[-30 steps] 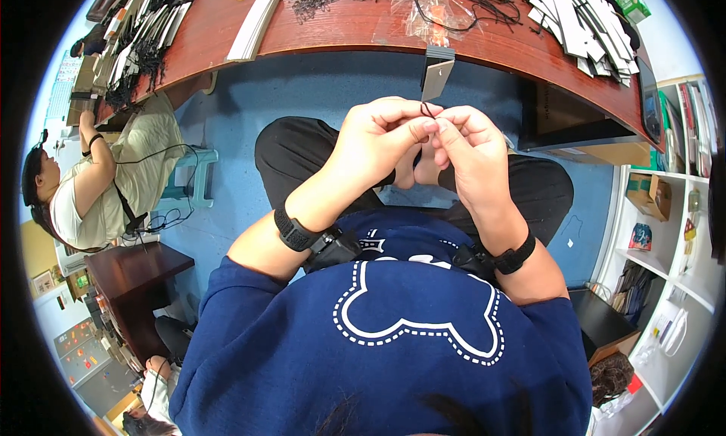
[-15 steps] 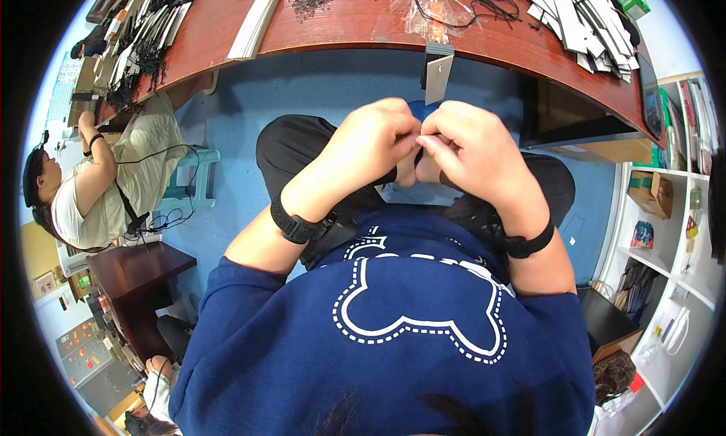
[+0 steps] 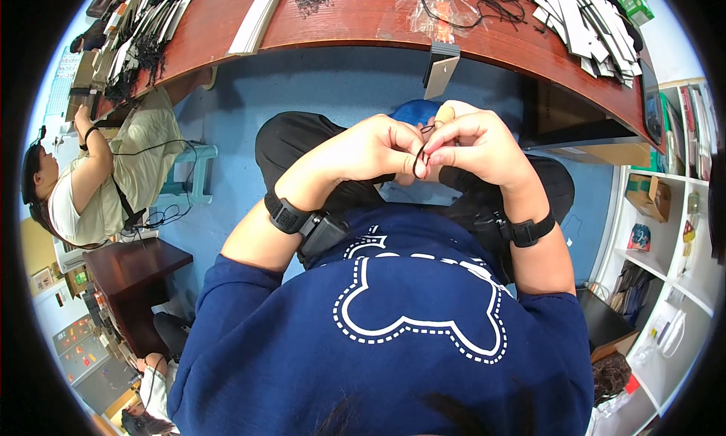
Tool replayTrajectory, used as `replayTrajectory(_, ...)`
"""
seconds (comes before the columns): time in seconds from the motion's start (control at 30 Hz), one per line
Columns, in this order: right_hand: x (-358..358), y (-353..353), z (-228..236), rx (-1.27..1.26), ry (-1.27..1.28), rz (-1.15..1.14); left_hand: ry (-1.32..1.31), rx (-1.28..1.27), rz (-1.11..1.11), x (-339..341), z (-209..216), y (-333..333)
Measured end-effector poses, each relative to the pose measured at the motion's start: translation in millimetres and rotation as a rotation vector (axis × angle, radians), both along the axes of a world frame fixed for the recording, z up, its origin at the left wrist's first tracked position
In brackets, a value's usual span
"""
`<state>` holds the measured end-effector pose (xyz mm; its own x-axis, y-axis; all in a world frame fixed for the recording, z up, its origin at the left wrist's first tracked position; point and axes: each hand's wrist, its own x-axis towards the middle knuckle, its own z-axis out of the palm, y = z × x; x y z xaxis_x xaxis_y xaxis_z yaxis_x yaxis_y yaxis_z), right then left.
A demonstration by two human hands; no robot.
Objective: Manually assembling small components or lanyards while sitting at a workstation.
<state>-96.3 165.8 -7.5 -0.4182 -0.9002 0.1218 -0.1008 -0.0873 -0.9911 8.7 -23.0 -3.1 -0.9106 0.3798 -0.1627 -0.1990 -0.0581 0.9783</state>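
A thin black cord [image 3: 417, 162] forms a small loop between my hands, over my lap. My left hand [image 3: 382, 147] pinches it between thumb and fingers. Close against it, my right hand [image 3: 473, 139] grips the cord with bent fingers; the fingertips of the two hands nearly touch. The cord's ends are hidden by the fingers. Just beyond the hands, a stack of dark and grey flat cards [image 3: 440, 69] juts from the table's front edge. More black cords [image 3: 491, 3] lie loose on the tabletop above it.
The red-brown table [image 3: 333, 27] carries a white strip stack [image 3: 257, 20], clear plastic bags [image 3: 446, 16] and a heap of white tags [image 3: 590, 31] at right. A person [image 3: 98, 164] sits at the left by a teal stool [image 3: 193, 171]. White shelves [image 3: 658, 239] stand at right.
My hands have turned and drawn slightly apart at the fingertips, so the black cord loop now shows between them. At left, the other person's arm has shifted a little.
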Motion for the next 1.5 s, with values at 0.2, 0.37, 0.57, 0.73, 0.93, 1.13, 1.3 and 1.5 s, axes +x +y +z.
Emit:
replayTrajectory(0.2, 1, 0, 14, 0.116, 0.019, 0.1, -0.143, -0.027, -0.076, -1, -6, -2)
replayTrajectory(0.37, 7, -3, 18, 0.117, 0.029, 0.06, -0.21, -0.089, -0.13, -2, -8, -8)
replayTrajectory(0.57, 13, -2, 15, 0.139, 0.098, 0.031, -0.205, -0.093, -0.179, -3, -10, -12)
replayTrajectory(0.73, 12, -4, 16, 0.014, 0.347, 0.111, -0.079, -0.197, -0.241, -1, -8, -11)
replayTrajectory(0.93, 23, -9, 24, 0.158, -0.104, 0.016, -0.234, -0.064, -0.181, -2, -8, -18)
replayTrajectory(1.13, 23, -8, 14, 0.101, 0.138, -0.012, -0.284, 0.021, -0.181, 0, -30, -13)
replayTrajectory(1.3, 26, -9, 18, 0.123, 0.07, 0.027, -0.364, 0.075, -0.21, 0, -35, -5)
replayTrajectory(1.5, 17, -7, 5, 0.152, -0.031, 0.06, -0.342, -0.009, -0.148, 4, -27, -8)
